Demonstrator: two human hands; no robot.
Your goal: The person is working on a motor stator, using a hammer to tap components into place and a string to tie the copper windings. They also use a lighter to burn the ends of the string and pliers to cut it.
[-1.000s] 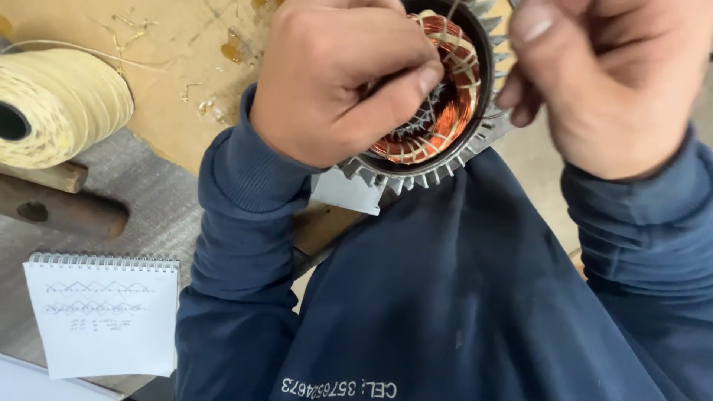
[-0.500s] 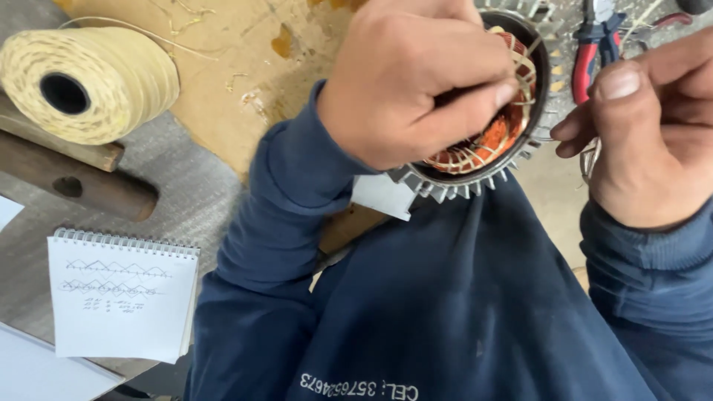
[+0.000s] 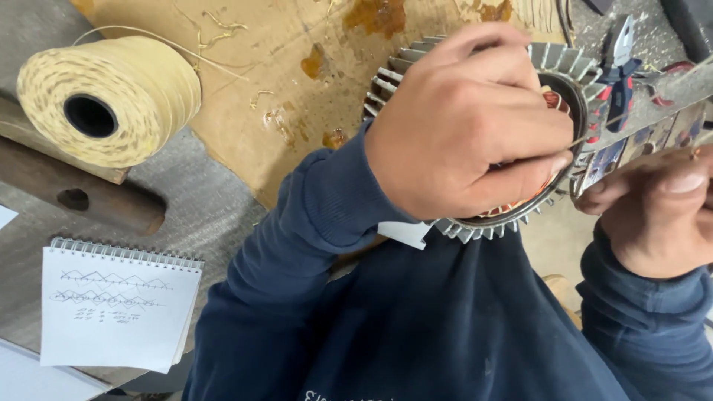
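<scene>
My left hand [image 3: 464, 126] is clamped over a round finned metal motor stator [image 3: 475, 223], fingers curled into its opening where copper windings [image 3: 553, 100] show. The stator rests against my lap in dark blue clothing. My right hand [image 3: 653, 208] sits just right of the stator, thumb and fingers pinched on a thin wire or cord [image 3: 639, 111] that runs from the stator's opening up to the right.
A spool of pale yellow cord [image 3: 108, 96] lies at upper left on a wooden block [image 3: 82, 197]. A spiral notepad [image 3: 115, 308] with pencil sketches lies lower left. Stained cardboard [image 3: 282, 82] covers the bench. Red-and-blue pliers [image 3: 616, 63] lie at upper right.
The view has shifted, so spool, notepad and stator sit lower and further right in frame. My right hand has dropped lower right, drawing the thin strand out from the stator.
</scene>
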